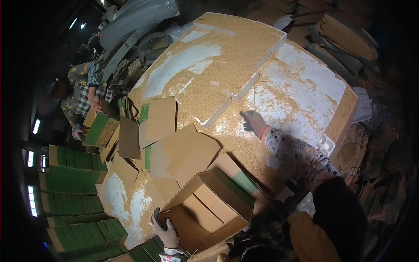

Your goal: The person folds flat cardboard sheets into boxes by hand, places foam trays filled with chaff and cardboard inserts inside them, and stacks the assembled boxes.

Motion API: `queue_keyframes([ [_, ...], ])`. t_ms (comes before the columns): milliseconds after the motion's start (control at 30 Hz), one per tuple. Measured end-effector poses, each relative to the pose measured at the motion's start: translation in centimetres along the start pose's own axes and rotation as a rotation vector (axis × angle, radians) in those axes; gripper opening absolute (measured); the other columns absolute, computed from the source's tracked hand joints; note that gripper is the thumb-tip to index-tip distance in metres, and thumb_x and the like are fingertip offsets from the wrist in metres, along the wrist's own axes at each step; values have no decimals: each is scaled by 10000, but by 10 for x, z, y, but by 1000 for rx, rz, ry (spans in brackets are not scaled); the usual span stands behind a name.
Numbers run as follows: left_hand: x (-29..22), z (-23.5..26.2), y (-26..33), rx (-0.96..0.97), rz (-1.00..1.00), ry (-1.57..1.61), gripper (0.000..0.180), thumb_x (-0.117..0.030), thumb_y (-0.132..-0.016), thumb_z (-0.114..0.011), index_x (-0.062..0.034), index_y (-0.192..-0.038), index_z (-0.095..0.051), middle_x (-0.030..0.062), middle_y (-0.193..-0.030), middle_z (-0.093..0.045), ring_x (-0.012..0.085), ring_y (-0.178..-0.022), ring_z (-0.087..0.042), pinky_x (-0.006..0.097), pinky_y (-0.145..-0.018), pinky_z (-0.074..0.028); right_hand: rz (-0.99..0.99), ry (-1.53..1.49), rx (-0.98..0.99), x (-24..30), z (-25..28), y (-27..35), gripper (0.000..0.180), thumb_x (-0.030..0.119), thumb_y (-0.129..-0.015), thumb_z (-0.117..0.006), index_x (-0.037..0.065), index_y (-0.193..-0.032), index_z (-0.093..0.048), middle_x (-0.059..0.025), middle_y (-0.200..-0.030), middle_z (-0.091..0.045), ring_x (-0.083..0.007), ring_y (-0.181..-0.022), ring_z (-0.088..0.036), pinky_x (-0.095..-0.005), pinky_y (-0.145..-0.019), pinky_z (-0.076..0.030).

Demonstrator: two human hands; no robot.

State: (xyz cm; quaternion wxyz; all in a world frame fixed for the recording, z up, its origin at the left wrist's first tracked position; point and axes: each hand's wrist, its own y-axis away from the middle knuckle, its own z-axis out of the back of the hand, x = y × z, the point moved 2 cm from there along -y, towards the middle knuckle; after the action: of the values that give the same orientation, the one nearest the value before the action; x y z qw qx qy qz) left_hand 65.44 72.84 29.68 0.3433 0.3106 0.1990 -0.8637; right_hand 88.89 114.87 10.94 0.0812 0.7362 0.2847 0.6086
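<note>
An open cardboard box (229,192), brown with a green band, stands tilted close to my body, its open side facing up and showing flaps folded flat inside. My left hand (166,231), in a grey-tipped glove, grips the box's left edge. Out over the wide surface strewn with sawdust-like crumbs, my right hand (254,122) is stretched away from the box. Its gloved fingers are spread and hold nothing. Flattened cardboard sheets (185,150) overlap between the box and the far left.
At left, another person's hand (94,101) handles a green-and-brown carton (100,129). Stacked green cartons (76,205) line the left side. White foam slabs (244,87) form raised steps on the surface. A small white tray (325,144) lies near its right edge.
</note>
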Motion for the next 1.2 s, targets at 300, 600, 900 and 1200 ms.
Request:
queue_keyframes([
  [300, 5, -9, -5, 52, 76, -129, 542, 107, -760, -500, 29, -1294, -454, 136, -1250, -493, 241, -1158, -482, 320, -1012, -361, 127, 893, -235, 16, 19, -185, 585, 533, -744, -658, -50, -780, -682, -173, -740, -671, -311, -686, -653, -373, -625, -498],
  [600, 6, -3, -5, -10, 37, 27, 517, 121, -767, -496, 27, -1276, -472, 149, -1216, -511, 258, -1138, -497, 330, -1009, -366, 272, -89, -726, -21, 175, 1, 632, 291, -781, -735, -12, -1275, -482, -107, -1036, -558, -189, -684, -532, -323, -532, -447],
  [900, 66, -12, -7, -157, 237, 647, 469, 82, -844, -474, -25, -1300, -476, 112, -1274, -503, 224, -1143, -497, 310, -981, -405, 1002, 1008, -188, 18, 166, 133, 660, 288, -826, -711, 70, -1374, -415, -105, -1342, -486, -237, -1151, -545, -344, -977, -445],
  [1200, 89, -6, -54, 189, 384, 1311, 236, -226, -924, -507, -35, -1038, -584, 63, -890, -631, 184, -759, -623, 289, -707, -524, 499, 636, 748, 160, -63, 291, 507, 171, -904, -613, 29, -1349, -417, -137, -1352, -485, -191, -1227, -484, -324, -1026, -395],
])
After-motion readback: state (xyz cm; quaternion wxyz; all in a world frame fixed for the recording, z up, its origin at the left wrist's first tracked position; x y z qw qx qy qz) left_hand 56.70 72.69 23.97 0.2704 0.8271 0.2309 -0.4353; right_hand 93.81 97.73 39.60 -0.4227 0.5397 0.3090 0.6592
